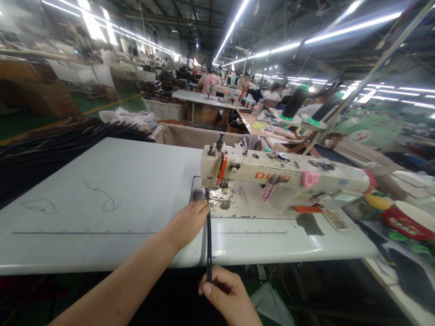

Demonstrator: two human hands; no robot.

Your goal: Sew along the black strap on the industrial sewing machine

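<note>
A narrow black strap runs from the needle area of the sewing machine down over the table's front edge. My left hand lies on the table close to the presser foot, its fingertips pressed together against the strap. Below the edge, my right hand pinches the strap between thumb and fingers. The strap's far end is hidden under the machine head. A grey band lies on the table just left of the strap.
Loose threads and a printed ruler line mark the white table. A pile of black strips lies at left. Thread cones stand behind the machine; a red tub sits at right. Other people work farther back.
</note>
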